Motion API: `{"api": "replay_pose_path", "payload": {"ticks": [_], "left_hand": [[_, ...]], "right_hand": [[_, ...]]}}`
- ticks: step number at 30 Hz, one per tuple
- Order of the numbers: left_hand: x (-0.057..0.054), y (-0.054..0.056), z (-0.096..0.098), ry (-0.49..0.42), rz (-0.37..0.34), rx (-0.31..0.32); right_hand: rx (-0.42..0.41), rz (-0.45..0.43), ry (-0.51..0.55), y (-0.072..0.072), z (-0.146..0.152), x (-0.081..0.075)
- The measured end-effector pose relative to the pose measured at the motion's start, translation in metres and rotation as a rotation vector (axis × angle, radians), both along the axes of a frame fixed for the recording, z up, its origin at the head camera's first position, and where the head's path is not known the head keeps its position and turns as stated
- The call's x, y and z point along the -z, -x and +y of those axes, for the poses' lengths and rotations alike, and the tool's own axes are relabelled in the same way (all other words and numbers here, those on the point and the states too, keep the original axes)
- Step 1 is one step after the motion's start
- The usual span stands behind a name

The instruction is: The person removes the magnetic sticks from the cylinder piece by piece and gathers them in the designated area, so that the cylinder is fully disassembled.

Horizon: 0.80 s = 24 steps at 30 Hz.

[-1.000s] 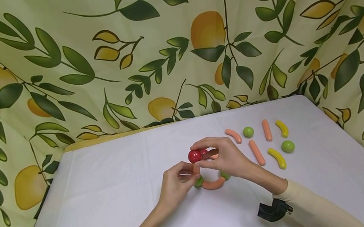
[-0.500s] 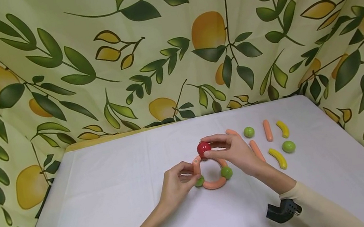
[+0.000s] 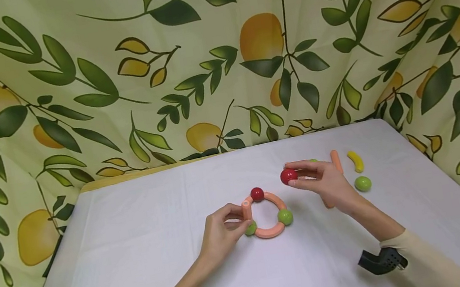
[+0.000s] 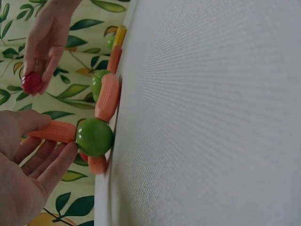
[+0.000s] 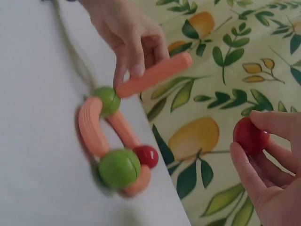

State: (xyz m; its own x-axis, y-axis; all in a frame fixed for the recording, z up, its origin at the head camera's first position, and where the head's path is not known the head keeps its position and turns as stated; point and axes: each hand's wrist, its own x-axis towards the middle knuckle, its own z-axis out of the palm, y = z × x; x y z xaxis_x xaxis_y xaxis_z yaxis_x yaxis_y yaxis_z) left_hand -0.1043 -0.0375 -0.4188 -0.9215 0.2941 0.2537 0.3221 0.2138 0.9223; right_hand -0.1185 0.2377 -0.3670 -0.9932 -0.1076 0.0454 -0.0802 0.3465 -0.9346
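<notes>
Ring, one: curved orange pieces (image 3: 270,231), two green balls (image 3: 285,216) and a red ball (image 3: 257,194) at its far side, lying mid-desk, short of the far edge. Upright orange stick (image 3: 247,210), one: rising from the left green ball. Second red ball (image 3: 288,176), one: raised, right of the ring and well apart from it. Desk (image 3: 145,239), white-covered: broad bare stretches left of and in front of the ring; far edge beside a leaf-and-fruit curtain (image 3: 198,88). Loose pieces, right: orange stick (image 3: 336,161), yellow curved piece (image 3: 356,161), green ball (image 3: 362,184); others partly hidden. Left hand (image 3: 221,230): reaching in from the near left, pinching the upright stick. Right hand (image 3: 329,185): palm turned inward, thumb and fingertips gripping the second red ball.
</notes>
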Motion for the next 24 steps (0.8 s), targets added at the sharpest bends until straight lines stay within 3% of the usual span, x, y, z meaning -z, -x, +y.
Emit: {"api": "replay_pose_path", "payload": {"ticks": [5, 13, 24], "left_hand": [[0.000, 0.000, 0.002, -0.003, -0.009, 0.006], [0.000, 0.002, 0.002, -0.015, -0.023, -0.001], [0.002, 0.001, -0.001, -0.019, -0.038, -0.002]], "right_hand": [[0.025, 0.025, -0.097, -0.006, 0.027, 0.004], [0.129, 0.006, -0.263, -0.026, 0.076, 0.018], [0.210, 0.127, -0.372, -0.053, 0.122, 0.039]]}}
